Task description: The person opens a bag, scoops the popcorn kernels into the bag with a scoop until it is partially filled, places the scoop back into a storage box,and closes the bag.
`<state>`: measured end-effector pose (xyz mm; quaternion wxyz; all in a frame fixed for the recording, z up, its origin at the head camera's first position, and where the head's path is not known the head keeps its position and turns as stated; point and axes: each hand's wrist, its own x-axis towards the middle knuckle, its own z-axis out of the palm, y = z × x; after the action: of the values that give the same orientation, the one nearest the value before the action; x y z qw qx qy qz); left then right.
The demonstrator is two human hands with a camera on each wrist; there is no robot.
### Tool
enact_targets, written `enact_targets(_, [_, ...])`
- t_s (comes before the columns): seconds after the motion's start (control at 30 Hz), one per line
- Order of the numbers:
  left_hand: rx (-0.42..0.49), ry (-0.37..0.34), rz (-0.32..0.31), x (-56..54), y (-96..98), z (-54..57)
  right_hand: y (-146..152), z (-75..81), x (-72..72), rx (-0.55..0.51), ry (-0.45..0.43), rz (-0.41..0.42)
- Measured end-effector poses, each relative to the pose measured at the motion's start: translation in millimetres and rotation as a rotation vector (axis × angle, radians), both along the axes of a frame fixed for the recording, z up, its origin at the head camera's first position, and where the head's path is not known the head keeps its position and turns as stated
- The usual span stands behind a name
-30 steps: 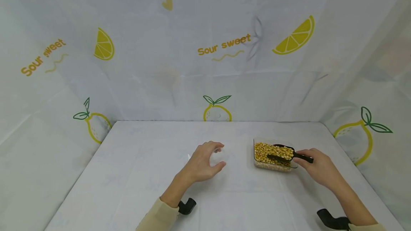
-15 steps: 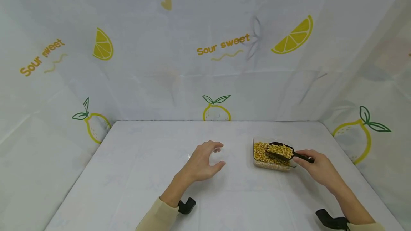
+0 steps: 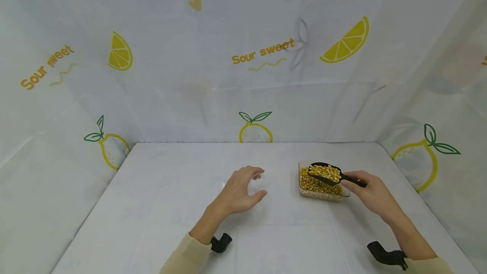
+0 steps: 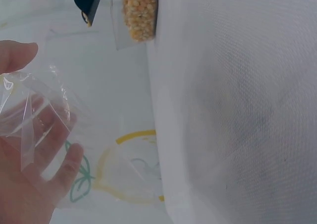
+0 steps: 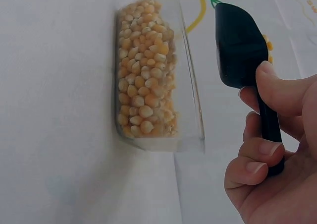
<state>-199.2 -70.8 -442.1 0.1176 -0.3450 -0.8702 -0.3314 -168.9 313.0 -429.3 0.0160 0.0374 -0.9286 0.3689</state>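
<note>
In my right hand [image 3: 374, 193] I grip the handle of a black scoop [image 5: 240, 48], thumb along the top and fingers curled beneath. Yellow corn kernels [image 3: 325, 172] fill the scoop, which is raised over a clear rectangular container [image 5: 196, 110]. More kernels [image 5: 143, 70] lie inside that container, at the right of the table. My left hand [image 3: 239, 191] is to the left of it, thumb and fingers bent in a wide C around a clear plastic bag [image 4: 29, 117]. The bag's film spreads between thumb and fingers, its mouth spread wide; in the head view it barely shows.
The white-covered table [image 3: 152, 219] runs back to a white sheet [image 3: 213, 100] printed with lemons and lettering. Similar sheeting borders both sides. A black wrist mount [image 3: 222, 243] sits at the left wrist, another mount [image 3: 386, 255] at the right.
My right hand has lifted the loaded scoop up out of the kernels and shifted it slightly left and back. The left hand and the bag stay in place.
</note>
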Motion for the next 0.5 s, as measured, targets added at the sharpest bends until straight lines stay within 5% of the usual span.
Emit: enact_targets(0.5, [-0.008,-0.018,0.011,-0.7,-1.6,-0.3,-21,20.7,-0.8,0.017,0.093,0.067])
